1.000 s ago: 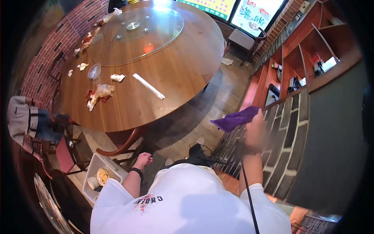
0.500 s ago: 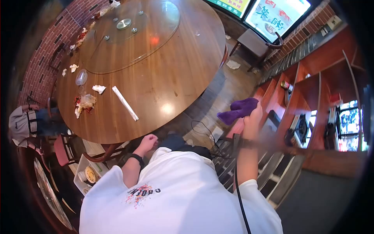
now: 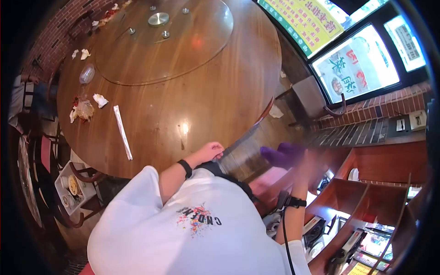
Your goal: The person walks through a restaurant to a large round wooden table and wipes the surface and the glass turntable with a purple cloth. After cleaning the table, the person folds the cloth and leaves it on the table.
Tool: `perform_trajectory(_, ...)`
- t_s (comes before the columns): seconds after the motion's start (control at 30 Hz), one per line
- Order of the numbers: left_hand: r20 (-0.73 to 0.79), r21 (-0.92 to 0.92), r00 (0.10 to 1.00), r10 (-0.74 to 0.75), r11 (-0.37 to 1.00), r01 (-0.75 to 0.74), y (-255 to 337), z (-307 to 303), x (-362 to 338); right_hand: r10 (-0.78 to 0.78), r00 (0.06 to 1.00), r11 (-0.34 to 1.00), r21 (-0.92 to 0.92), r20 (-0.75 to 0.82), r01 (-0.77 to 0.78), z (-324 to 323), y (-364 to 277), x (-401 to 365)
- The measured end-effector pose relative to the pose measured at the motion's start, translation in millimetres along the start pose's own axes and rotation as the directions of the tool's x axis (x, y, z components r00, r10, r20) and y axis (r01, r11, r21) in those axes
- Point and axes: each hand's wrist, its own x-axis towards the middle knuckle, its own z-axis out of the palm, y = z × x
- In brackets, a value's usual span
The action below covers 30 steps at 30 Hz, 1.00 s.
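Observation:
A purple cloth point(image 3: 280, 156) hangs folded from my right hand point(image 3: 313, 167), which grips it in front of the wooden shelves, a little blurred. My left hand point(image 3: 212, 151) is beside the near edge of the round wooden table point(image 3: 220, 101); its fingers are curled in and nothing shows in them. On the tabletop lie a long white paper-sleeved packet point(image 3: 122, 133), a crumpled tissue point(image 3: 100, 100), a heap of food scraps point(image 3: 81, 111) and a clear plastic cup point(image 3: 86, 74) on its side.
A glass turntable point(image 3: 201, 59) covers the table's middle. At right stand red-brown shelves point(image 3: 380, 165) holding several items. A chair point(image 3: 309, 98) is by the lit signs. Lower left, a grey bin point(image 3: 64, 183) contains dishes. Another person point(image 3: 23, 98) stands at far left.
My view has turned right, bringing more of the signs and shelves into sight. My right hand, with the purple cloth, sits lower in view; my left hand has shifted right along the table edge.

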Motion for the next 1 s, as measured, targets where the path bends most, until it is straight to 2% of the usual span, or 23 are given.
perform_trajectory(0.1, 0.025, -0.02, 0.999, 0.021, 1.0, -0.021, 40, 26, 31, 0.003, 0.995, 0.991, -0.134, 0.104, 0.011, 32, -29, 24)
perform_trajectory(0.2, 0.001, -0.019, 1.0, -0.009, 1.0, 0.009, 53, 33, 56, 0.091, 0.976, 0.97, -0.238, 0.2, -0.042, 67, -32, 82)
perform_trajectory(0.27, -0.112, -0.06, 0.994, 0.0, 0.998, -0.006, 57, 29, 69, 0.16, 0.929, 0.958, -0.281, 0.335, -0.063, 93, -21, 129)
perform_trajectory(0.33, -0.213, -0.143, 0.977, 0.004, 0.989, -0.035, 56, 29, 73, 0.202, 0.829, 0.952, -0.303, 0.522, -0.041, 130, -11, 170)
perform_trajectory(0.4, -0.4, -0.19, 0.916, -0.019, 0.98, -0.063, 63, 30, 78, 0.29, 0.738, 0.908, -0.419, 0.61, -0.01, 179, -17, 185)
perform_trajectory(0.47, -0.553, -0.255, 0.833, -0.038, 0.959, -0.126, 69, 42, 78, 0.432, 0.516, 0.876, -0.48, 0.74, -0.046, 217, 15, 215)
perform_trajectory(0.5, -0.614, -0.28, 0.787, -0.054, 0.948, -0.153, 71, 50, 80, 0.41, 0.366, 0.778, -0.53, 0.835, 0.338, 232, 22, 228)
perform_trajectory(0.53, -0.655, -0.288, 0.753, -0.062, 0.942, -0.173, 77, 58, 80, 0.418, 0.205, 0.594, -0.437, 0.885, 0.675, 246, 28, 241)
perform_trajectory(0.6, -0.699, -0.303, 0.71, -0.082, 0.934, -0.19, 86, 82, 84, 0.383, -0.166, 0.515, -0.061, 0.909, 0.855, 278, 27, 260)
perform_trajectory(0.67, -0.733, -0.303, 0.676, -0.076, 0.926, -0.226, 89, 98, 96, 0.636, -0.209, 0.32, -0.007, 0.743, 0.947, 329, -52, 249)
perform_trajectory(0.7, -0.734, -0.308, 0.674, -0.08, 0.924, -0.226, 86, 105, 99, 0.692, -0.224, 0.269, 0.043, 0.686, 0.962, 345, -76, 259)
perform_trajectory(0.77, -0.74, -0.342, 0.665, -0.098, 0.906, -0.248, 81, 118, 110, 0.706, -0.279, 0.228, 0.164, 0.651, 0.96, 355, -105, 271)
perform_trajectory(0.8, -0.715, -0.353, 0.694, -0.081, 0.9, -0.258, 73, 120, 114, 0.699, -0.307, 0.227, 0.206, 0.646, 0.952, 355, -112, 277)
perform_trajectory(0.83, -0.667, -0.316, 0.743, -0.06, 0.926, -0.209, 66, 120, 120, 0.685, -0.329, 0.23, 0.236, 0.65, 0.944, 350, -118, 281)
perform_trajectory(0.87, -0.663, -0.346, 0.74, -0.112, 0.923, -0.17, 71, 125, 124, 0.662, -0.348, 0.236, 0.256, 0.664, 0.937, 345, -111, 282)
perform_trajectory(0.9, -0.666, -0.384, 0.728, -0.164, 0.912, -0.146, 74, 136, 127, 0.654, -0.346, 0.232, 0.256, 0.673, 0.938, 337, -107, 284)
perform_trajectory(0.97, -0.581, -0.377, 0.803, -0.133, 0.918, -0.121, 53, 111, 160, 0.639, -0.307, 0.184, 0.247, 0.705, 0.951, 331, -108, 286)
perform_trajectory(1.0, -0.571, -0.402, 0.801, -0.179, 0.912, -0.083, 38, 115, 145, 0.639, -0.319, 0.192, 0.257, 0.7, 0.947, 328, -100, 283)
